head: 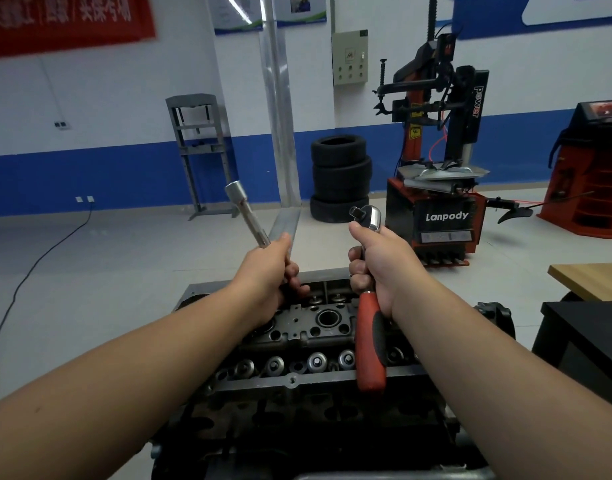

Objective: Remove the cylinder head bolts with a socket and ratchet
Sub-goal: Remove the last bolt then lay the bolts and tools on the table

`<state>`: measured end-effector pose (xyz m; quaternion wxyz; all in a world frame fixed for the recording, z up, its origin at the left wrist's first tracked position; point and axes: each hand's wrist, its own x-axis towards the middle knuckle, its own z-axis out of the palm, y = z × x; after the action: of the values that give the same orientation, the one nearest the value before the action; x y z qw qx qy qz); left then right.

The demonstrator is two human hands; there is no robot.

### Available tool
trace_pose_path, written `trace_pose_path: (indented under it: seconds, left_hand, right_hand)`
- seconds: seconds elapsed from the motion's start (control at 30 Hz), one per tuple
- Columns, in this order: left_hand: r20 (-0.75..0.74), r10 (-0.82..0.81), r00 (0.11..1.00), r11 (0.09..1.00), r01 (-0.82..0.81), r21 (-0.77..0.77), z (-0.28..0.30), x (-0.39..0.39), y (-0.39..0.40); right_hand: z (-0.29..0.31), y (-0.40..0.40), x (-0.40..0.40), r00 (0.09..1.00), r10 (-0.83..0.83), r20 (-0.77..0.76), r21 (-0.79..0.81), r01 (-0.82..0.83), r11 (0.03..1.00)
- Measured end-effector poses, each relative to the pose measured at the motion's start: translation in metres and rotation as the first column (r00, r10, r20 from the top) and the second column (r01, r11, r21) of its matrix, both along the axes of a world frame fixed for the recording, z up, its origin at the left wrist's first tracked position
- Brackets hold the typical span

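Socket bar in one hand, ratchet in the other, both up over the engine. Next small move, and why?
Probably join them: bring the lower end of the long socket in the left hand onto the square drive of the ratchet in the right hand. The two tools are held apart in the air, the drive stands bare, and neither touches the cylinder head below, so no bolt can be turned yet.

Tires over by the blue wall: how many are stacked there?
3, in one stack on the floor beside the tire machine: bottom, middle, top. More could be hidden behind.
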<state>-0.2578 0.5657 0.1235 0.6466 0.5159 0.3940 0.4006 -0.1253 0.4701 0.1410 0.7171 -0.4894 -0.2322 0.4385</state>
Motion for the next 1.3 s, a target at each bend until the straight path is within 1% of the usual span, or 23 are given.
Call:
trace_pose_path:
  seconds: [0.03,0.07,0.13,0.2,0.23,0.27,0.3,0.4,0.47,0.53,0.57,0.6,0.7,0.8,0.97,1.07,1.2,1.3]
  left_hand:
    - [0.012,0.012,1.000,1.000,-0.012,-0.019,0.001,0.000,-0.002]
    - [-0.004,0.006,1.000,1.000,-0.006,0.010,0.001,0.000,-0.003]
    - [-0.103,-0.035,0.994,0.982,0.053,0.182,0.000,-0.002,-0.005]
    - [-0.209,-0.051,0.977,0.922,0.127,0.366,-0.001,-0.001,-0.008]
    - [-0.237,-0.044,0.970,0.895,0.144,0.423,-0.001,0.000,-0.008]
    - [-0.244,-0.039,0.969,0.885,0.147,0.442,-0.002,0.000,-0.008]
    - [-0.233,-0.044,0.972,0.896,0.141,0.421,-0.002,0.000,-0.006]
    - [-0.131,-0.101,0.986,0.960,0.131,0.246,-0.001,-0.005,-0.001]
    - [0.030,-0.099,0.995,0.987,0.094,0.129,0.002,-0.008,0.000]
    - [0.234,-0.058,0.970,0.998,0.059,0.004,0.006,-0.012,0.000]
    - [0.301,-0.031,0.953,0.998,0.044,-0.039,0.009,-0.014,0.002]
    - [0.328,-0.005,0.945,0.997,0.028,-0.065,0.012,-0.016,0.004]
    - [0.299,0.058,0.953,0.996,-0.033,-0.086,0.020,-0.019,0.011]
    - [0.278,0.086,0.957,0.992,-0.057,-0.110,0.024,-0.014,0.013]
    - [0.353,0.063,0.933,0.991,-0.017,-0.133,0.032,-0.005,0.017]
    - [0.408,0.042,0.912,0.990,0.018,-0.141,0.030,-0.008,0.018]
    - [0.388,0.010,0.921,0.985,0.057,-0.161,0.022,-0.011,0.016]
    - [0.351,-0.019,0.936,0.993,0.057,-0.099,0.018,-0.009,0.015]
  right_hand:
    - [0.000,0.000,0.000,1.000,-0.001,0.004,-0.003,0.001,1.000]
    - [0.000,0.000,-0.001,1.000,-0.001,0.008,-0.004,0.001,1.000]
    - [0.001,0.000,-0.001,1.000,0.004,0.013,-0.002,-0.004,1.000]
    - [0.001,0.000,-0.002,1.000,0.006,0.013,-0.005,-0.006,1.000]
    - [0.001,0.000,-0.002,1.000,0.008,0.012,-0.007,-0.008,1.000]
    - [0.001,-0.001,-0.002,1.000,0.011,0.010,-0.010,-0.011,1.000]
    - [0.001,-0.001,-0.002,1.000,0.017,0.009,-0.012,-0.017,1.000]
    - [0.002,-0.001,-0.001,0.999,0.037,-0.004,-0.016,-0.037,0.999]
    - [0.002,-0.003,-0.002,0.998,0.052,-0.021,-0.011,-0.053,0.999]
    - [0.001,-0.005,-0.004,0.997,0.068,-0.041,-0.015,-0.068,0.998]
    - [0.002,-0.004,-0.004,0.996,0.073,-0.056,-0.025,-0.074,0.997]
    - [0.003,-0.003,-0.004,0.994,0.073,-0.077,-0.043,-0.076,0.996]
    - [0.011,0.011,0.000,0.986,0.068,-0.153,-0.126,-0.087,0.988]
    - [0.020,0.031,-0.002,0.974,0.124,-0.189,-0.178,-0.159,0.971]
    - [0.027,0.059,-0.005,0.978,0.181,-0.101,-0.205,-0.199,0.958]
    - [0.021,0.068,0.001,0.974,0.205,-0.092,-0.185,-0.219,0.958]
    - [0.010,0.071,0.013,0.981,0.192,-0.001,-0.223,-0.188,0.956]
    - [0.008,0.070,0.020,0.984,0.175,0.027,-0.240,-0.164,0.957]
